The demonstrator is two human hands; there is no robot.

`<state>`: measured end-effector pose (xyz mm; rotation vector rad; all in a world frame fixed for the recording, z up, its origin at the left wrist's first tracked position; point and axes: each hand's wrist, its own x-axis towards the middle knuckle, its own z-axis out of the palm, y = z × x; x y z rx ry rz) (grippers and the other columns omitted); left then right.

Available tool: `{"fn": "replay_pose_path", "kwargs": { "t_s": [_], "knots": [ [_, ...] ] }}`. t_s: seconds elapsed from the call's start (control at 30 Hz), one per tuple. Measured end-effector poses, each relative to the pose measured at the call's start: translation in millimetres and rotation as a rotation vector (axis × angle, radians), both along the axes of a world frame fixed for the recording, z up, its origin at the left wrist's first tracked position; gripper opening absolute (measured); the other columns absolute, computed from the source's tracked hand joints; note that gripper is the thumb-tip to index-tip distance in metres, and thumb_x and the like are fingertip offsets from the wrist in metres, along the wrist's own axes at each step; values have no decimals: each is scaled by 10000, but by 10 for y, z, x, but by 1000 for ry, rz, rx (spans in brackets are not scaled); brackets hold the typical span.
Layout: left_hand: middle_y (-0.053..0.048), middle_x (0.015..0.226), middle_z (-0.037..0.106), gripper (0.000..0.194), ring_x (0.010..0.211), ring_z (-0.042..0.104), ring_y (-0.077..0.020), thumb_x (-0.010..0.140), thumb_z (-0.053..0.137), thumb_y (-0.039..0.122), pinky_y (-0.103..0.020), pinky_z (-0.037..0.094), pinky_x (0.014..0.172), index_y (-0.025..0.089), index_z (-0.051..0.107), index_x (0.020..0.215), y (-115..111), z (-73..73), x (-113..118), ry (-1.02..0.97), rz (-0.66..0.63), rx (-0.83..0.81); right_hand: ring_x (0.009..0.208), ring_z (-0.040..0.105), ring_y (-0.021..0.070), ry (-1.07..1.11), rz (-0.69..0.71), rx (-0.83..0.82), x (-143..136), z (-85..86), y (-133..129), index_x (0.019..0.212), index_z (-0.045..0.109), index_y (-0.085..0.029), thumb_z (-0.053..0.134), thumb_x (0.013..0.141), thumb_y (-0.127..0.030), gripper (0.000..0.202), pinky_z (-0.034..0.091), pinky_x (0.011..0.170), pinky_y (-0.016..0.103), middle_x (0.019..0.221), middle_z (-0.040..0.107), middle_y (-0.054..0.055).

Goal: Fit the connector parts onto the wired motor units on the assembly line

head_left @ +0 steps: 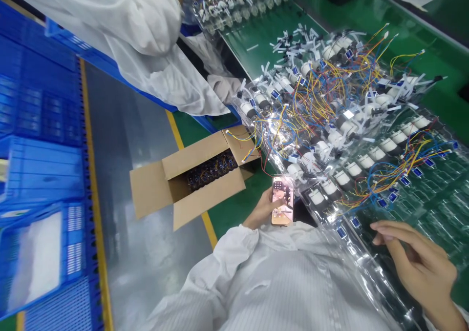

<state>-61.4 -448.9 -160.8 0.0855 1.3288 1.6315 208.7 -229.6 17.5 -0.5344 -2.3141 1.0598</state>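
My left hand [263, 209] is wrapped round a phone [283, 194] with a lit screen, its thumb over the glass, close to my body at the table edge. At the lower right, my right hand [417, 258] hovers over a clear plastic tray [439, 199], fingers bent and partly apart, holding nothing. A row of white-and-black cylindrical parts [365, 162] lies in that tray, with coloured wires [395, 175] and small blue pieces beside them. Beyond, a heap of similar parts [335, 138] with tangled wires and white connectors covers more plastic trays.
An open cardboard box [207, 150] holding dark parts stands left of the table. Another person's white sleeve [146, 23] reaches in at the upper left, near further trays of parts [242, 1]. Blue crates [44, 170] are stacked along the far left.
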Motion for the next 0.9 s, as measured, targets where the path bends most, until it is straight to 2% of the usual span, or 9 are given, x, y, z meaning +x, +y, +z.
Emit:
{"fn": "replay_pose_path", "kwargs": {
  "t_s": [0.17,0.3,0.5,0.7,0.9],
  "knots": [
    [-30,964,790,532,779,740,-199,662,963,196,-338,593,749,159,695,1120,38,72,20,32,22,-42,756,756,182,-12,9,-3,-1,12,5,1025,767,-232,641,936,-18,263,622,658,322,1043,785,53],
    [-36,958,787,608,804,729,-203,559,1005,196,-314,569,775,159,694,1080,63,94,25,78,53,-85,750,762,182,-27,-9,9,-9,26,-2,1011,774,-236,657,938,-38,242,629,668,319,1052,790,54],
    [-44,993,773,558,871,713,-221,621,985,267,-332,556,823,159,701,1089,34,90,19,136,50,-73,740,759,150,-56,-26,4,7,51,-19,1002,780,-224,672,929,-19,242,634,686,273,1064,788,46],
    [-64,1053,775,504,953,702,-236,712,941,325,-332,539,874,163,723,1137,11,87,20,164,44,-15,792,761,172,-14,-18,-7,5,32,-30,1013,788,-210,687,900,22,277,633,676,306,1089,782,54],
    [-66,1092,783,478,1039,688,-255,744,910,368,-340,514,939,174,752,1151,15,42,17,169,69,36,800,762,176,-21,-24,-14,-10,46,-16,1020,792,-200,692,884,40,293,627,653,309,1072,786,55]
  ]
}}
